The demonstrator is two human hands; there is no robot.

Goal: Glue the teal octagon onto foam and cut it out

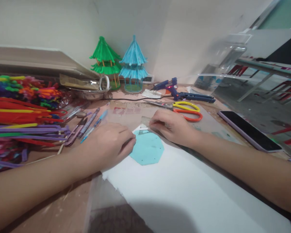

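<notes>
I have two bare hands over a table (70, 207). The fingers of my left hand (111, 142) curl inward at the left edge of a light blue eight-sided piece (147, 150), which lies on a white sheet (189, 191) between both hands. The fingers of my right hand (172, 124) bend together beside a small see-through strip (145, 121), just above the blue piece. I cannot tell whether either hand's fingertips meet or grip anything. Just beyond my right fingers lie scissors (181, 105) with yellow and orange handles, then a glue gun (171, 87). A phone (249, 131) lies farther right. Near my left fingers is a blue pen (98, 121); farther left, bright pipe cleaners (21, 111).
</notes>
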